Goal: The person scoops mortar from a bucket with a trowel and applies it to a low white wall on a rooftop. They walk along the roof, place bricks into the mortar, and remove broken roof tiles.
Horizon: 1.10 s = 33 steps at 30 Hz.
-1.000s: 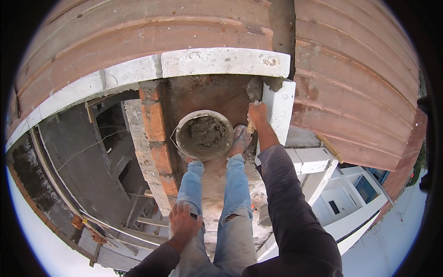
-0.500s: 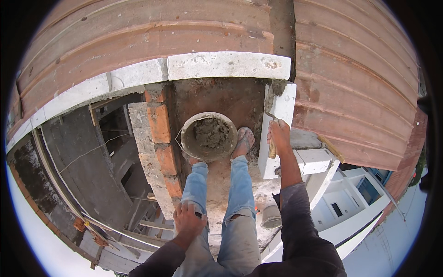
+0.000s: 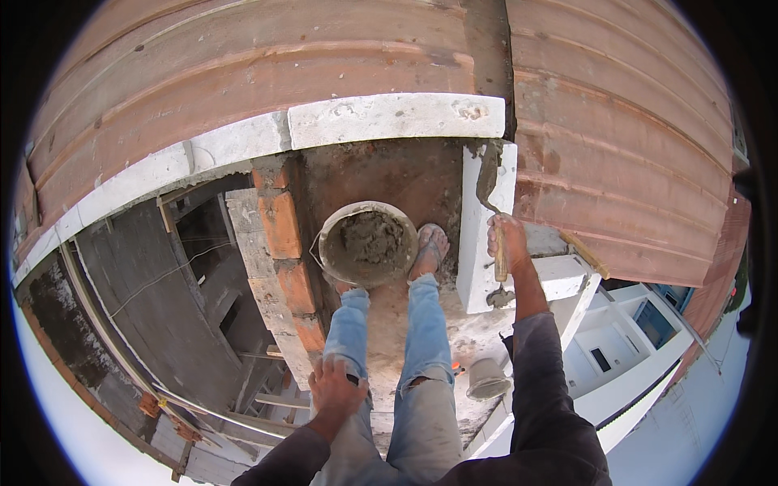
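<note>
My right hand (image 3: 512, 239) grips the wooden handle of a trowel (image 3: 500, 251), whose mortar-smeared blade lies along the side and top of an upright white block (image 3: 474, 259) at the right of the ledge. Grey mortar sticks to that block at both ends. My left hand (image 3: 339, 389) rests on my left knee with its fingers spread and nothing in it. A bucket (image 3: 328, 259) of wet mortar (image 3: 369, 239) stands between my feet, its wire handle down on the left.
Orange bricks (image 3: 281, 223) edge the ledge on the left, above an open drop with beams. White blocks (image 3: 397, 113) line the far side, with red metal roofing (image 3: 616, 178) beyond. A smaller bucket (image 3: 486, 377) is behind my right foot, lower right. A plank (image 3: 583, 253) lies right.
My right hand and trowel have moved right from beside the bucket onto the white block, the blade turning edge-on against it. My left hand stays on my knee.
</note>
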### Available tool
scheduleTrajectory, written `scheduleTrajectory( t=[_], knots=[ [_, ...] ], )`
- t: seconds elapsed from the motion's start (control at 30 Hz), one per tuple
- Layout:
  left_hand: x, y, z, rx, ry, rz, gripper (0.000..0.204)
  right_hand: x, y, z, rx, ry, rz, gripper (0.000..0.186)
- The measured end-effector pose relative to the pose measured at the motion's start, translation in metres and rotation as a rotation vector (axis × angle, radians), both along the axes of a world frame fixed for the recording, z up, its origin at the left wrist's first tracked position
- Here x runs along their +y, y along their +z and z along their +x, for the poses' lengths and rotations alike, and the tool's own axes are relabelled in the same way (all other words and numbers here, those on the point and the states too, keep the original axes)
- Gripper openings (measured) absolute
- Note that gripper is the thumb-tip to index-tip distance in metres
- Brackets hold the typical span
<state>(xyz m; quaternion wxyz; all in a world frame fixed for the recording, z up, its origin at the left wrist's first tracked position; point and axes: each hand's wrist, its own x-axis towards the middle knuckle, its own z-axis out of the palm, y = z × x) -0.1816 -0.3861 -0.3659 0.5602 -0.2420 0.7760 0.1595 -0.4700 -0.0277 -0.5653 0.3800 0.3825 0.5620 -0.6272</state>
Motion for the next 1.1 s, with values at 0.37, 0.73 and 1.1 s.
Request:
scheduleTrajectory(
  t=[0.37,0.73,1.1],
  knots=[
    [0.002,-0.003,-0.005,0.015,-0.060,0.019,0.067,-0.108,-0.004,0.055,0.043,-0.778,-0.117,0.012],
    [0.003,-0.003,-0.014,-0.024,-0.060,-0.005,0.064,-0.188,-0.020,-0.064,0.183,-1.036,-0.069,0.015],
    [0.001,-0.003,-0.010,0.013,-0.054,0.005,0.060,-0.111,-0.030,-0.022,0.347,0.418,1.063,0.032]
  ],
)
